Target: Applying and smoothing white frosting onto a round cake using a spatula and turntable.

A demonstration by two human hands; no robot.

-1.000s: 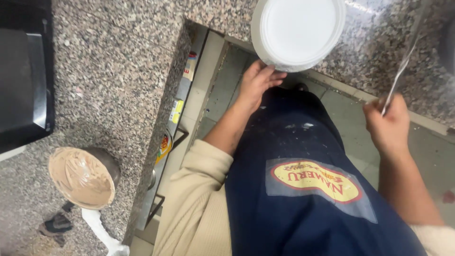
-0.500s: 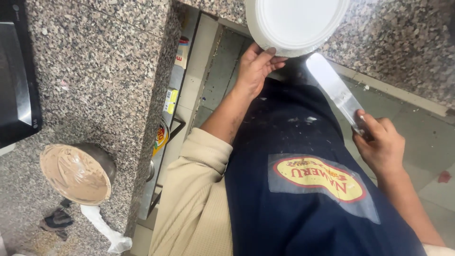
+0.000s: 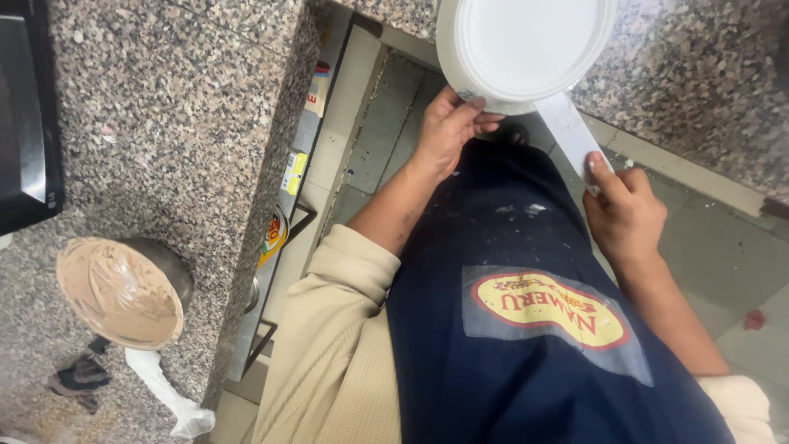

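Observation:
My left hand (image 3: 448, 130) grips the lower rim of a round white plastic tub (image 3: 522, 49) and holds it above my lap, its open side facing up at me. A flat metal scraper blade (image 3: 573, 131) is pinched in my right hand (image 3: 626, 215), and its white-smeared tip reaches under the tub's near edge. Below both hands hangs my dark blue apron (image 3: 534, 329), speckled with white, with a yellow oval patch on it.
A speckled granite counter (image 3: 164, 123) runs along the left, with a metal bowl of brown paste (image 3: 119, 292) on it and a white plastic bag (image 3: 164, 390) beside that. A black appliance (image 3: 25, 123) sits at the far left. More granite (image 3: 699, 99) lies beyond the tub.
My right hand has swung the scraper in from the right until its tip meets the tub. The tub has stayed in my left hand, shifting slightly.

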